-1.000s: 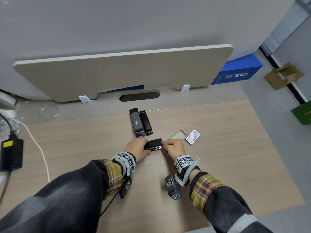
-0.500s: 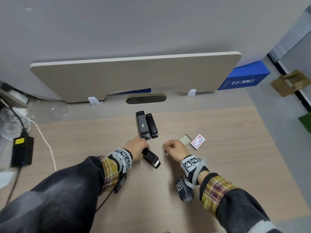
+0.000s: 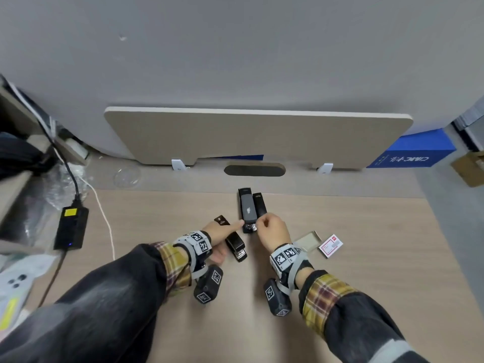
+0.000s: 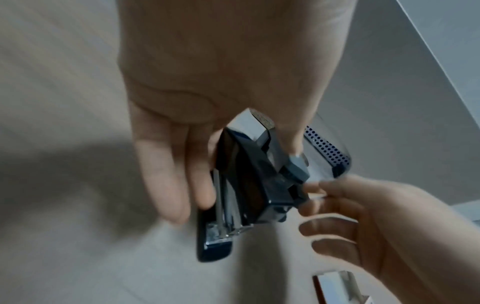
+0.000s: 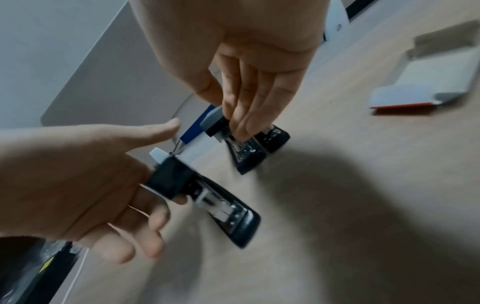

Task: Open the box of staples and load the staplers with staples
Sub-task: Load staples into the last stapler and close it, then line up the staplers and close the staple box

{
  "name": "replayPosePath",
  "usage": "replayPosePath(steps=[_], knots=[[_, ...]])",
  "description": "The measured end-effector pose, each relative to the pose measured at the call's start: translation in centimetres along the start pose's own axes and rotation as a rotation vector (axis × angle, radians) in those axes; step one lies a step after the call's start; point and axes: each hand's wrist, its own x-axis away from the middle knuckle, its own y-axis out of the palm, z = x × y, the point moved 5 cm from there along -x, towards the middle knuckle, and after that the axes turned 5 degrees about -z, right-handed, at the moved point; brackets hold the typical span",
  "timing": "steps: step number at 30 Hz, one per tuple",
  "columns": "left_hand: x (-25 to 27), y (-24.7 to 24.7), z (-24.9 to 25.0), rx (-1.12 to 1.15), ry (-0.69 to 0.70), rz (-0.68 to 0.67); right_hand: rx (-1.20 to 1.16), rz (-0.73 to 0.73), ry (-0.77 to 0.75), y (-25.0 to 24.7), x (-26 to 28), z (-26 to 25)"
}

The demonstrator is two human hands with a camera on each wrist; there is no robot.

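Observation:
A small black stapler (image 3: 237,246) lies slanted on the wooden table (image 3: 366,258). My left hand (image 3: 222,235) holds it around the middle, index finger stretched forward; in the right wrist view its fingers wrap the small stapler (image 5: 221,207). Behind it, a grey-topped stapler (image 3: 247,209) and a black stapler (image 3: 260,204) lie side by side. My right hand (image 3: 259,224) pinches the grey stapler's (image 5: 215,125) front end. To the right lie the open staple box tray (image 3: 306,241) and its red-and-white sleeve (image 3: 330,244).
A beige partition board (image 3: 256,137) stands along the table's far edge. At the left are a black power adapter (image 3: 70,227), a white cable (image 3: 104,221) and a clear lid (image 3: 127,176). A blue box (image 3: 408,153) and a cardboard box (image 3: 468,169) sit at the right.
Both hands held the small stapler a second ago. The right hand let go and reached forward to the grey stapler's front; the left hand shifted the small stapler leftward on the table.

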Motion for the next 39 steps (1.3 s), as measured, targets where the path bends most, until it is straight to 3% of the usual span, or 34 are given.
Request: replayPosePath(steps=[2,6,10,13,21,26,29,32,35,39], knots=[[0.2,0.7,0.5,0.092,-0.034,-0.073,-0.012,0.031,-0.007,0.0,-0.5,-1.2],[-1.4,0.0,1.3,0.247,0.004,0.007,0.021,0.007,0.007,-0.2,-1.3,-2.1],[-2.3,-2.3,3.7,-0.241,0.199,0.260,0.026,0.022,0.015,-1.0,-1.8,-1.4],[-3.3,-3.3,5.2,-0.420,0.261,0.347,0.036,0.048,0.040,-2.0,-1.9,-0.2],[-4.5,-2.3,7.2,-0.380,0.382,0.449,0.191,0.154,0.189,-7.8,-0.5,5.8],[-3.8,-2.4,6.6,-0.469,0.379,0.480,0.508,0.008,0.324,-7.8,0.7,8.5],[-2.0,-3.3,6.6,-0.422,0.433,0.605,0.635,-0.056,0.271,-6.0,0.9,9.5],[0.4,-2.8,7.3,-0.413,0.558,0.665,0.661,-0.024,0.159,-4.6,1.1,9.7],[2.4,-0.5,8.4,-0.464,0.740,0.612,0.646,-0.049,0.019,-3.8,1.7,9.5],[4.0,4.9,9.5,-0.543,0.948,0.430,0.628,-0.126,-0.120,-4.4,3.1,10.4]])
